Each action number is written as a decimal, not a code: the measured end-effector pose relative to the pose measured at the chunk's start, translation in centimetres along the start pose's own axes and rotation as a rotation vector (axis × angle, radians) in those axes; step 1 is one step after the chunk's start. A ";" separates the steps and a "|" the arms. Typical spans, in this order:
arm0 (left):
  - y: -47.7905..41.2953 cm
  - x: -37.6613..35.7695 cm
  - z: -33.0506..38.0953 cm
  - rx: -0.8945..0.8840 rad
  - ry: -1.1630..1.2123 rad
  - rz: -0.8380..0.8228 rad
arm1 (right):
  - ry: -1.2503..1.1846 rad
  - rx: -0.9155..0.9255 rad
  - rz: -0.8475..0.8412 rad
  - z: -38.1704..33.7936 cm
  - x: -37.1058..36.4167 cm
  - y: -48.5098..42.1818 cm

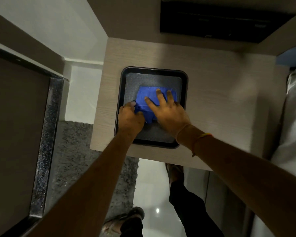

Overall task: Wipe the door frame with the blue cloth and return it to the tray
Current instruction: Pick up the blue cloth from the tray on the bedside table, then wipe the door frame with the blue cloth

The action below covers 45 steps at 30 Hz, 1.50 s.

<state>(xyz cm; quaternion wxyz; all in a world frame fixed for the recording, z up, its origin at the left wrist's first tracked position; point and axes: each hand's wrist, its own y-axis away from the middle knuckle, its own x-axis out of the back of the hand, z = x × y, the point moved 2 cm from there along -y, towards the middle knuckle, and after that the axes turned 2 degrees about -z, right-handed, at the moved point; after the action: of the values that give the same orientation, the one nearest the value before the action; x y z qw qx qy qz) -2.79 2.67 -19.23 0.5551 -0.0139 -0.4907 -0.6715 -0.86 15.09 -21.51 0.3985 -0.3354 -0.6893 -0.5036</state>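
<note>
A blue cloth [147, 98] lies bunched in a dark rectangular tray [152, 72] on a light wooden table. My left hand [129, 117] grips the cloth's near left edge with curled fingers. My right hand [167, 113] lies flat on the cloth with its fingers spread, pressing it onto the tray floor. Part of the cloth is hidden under both hands. The door frame [46, 127], dark with a speckled shiny edge, runs along the left side of the view.
The light wooden table [220, 100] holds the tray near its left front corner. A black device [220, 21] sits at the back. White bedding [294, 117] lies at the right. A grey rug [75, 151] and my sandalled feet are below.
</note>
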 end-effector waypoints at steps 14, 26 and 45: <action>6.6 9.9 2.9 0.141 0.862 -0.150 | -1.305 -0.064 0.115 -3.3 10.0 3.5; 28.6 41.0 -1.7 -0.231 0.972 0.433 | -1.115 0.499 0.168 -34.4 32.4 8.2; 85.4 68.2 -29.7 -0.066 -0.629 2.093 | -0.723 1.904 1.012 -84.3 54.4 46.6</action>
<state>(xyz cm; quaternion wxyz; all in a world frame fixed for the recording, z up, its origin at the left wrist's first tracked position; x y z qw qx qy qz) 51.56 -58.87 58.79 0.7004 -0.6098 -0.3376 0.1537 32.30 -50.16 61.40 0.4268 -0.2618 -0.6516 0.5698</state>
